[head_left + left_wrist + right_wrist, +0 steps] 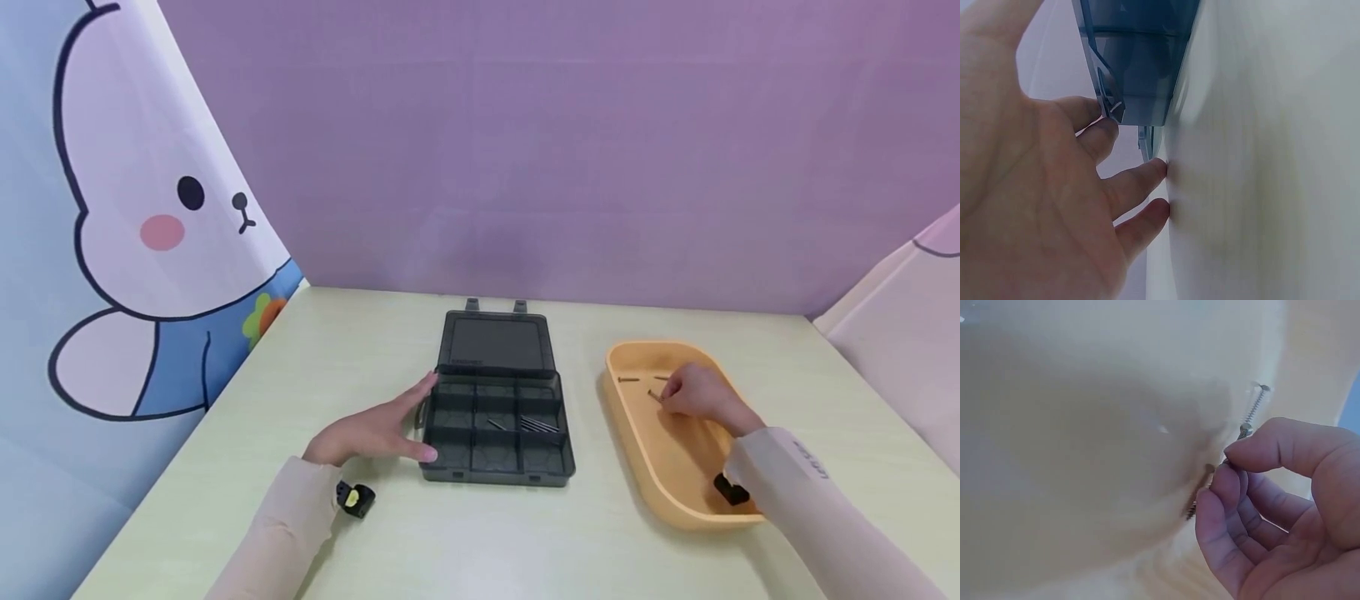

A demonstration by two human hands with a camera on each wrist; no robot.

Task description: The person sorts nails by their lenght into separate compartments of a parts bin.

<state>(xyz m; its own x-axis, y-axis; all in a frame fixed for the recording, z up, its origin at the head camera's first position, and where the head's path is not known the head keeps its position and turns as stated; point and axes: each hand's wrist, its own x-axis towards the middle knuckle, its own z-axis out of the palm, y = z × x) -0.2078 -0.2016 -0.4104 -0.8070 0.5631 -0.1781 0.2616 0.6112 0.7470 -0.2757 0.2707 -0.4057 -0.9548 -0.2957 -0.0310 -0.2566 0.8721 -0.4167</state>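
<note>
My left hand (375, 430) rests with spread fingers against the left side of a dark translucent compartment box (495, 478). In the left wrist view, two fingertips (1107, 128) touch the box wall (1141, 81) by its latch, and the lower fingertips meet the tabletop. Inside an orange tray (637, 454), my right hand (699, 398) pinches a screw (1245, 430) between thumb and fingertips. Two other screws lie in the tray near that hand, one screw (628, 380) to its left. The box's centre compartment holds a screw (497, 424); several screws (538, 425) lie in the compartment right of it.
The box lid (497, 343) lies folded back behind the box, its two latches pointing at the purple backdrop (525, 150). Small black devices sit at both wrists, the left device (356, 499) just above the pale table (480, 542).
</note>
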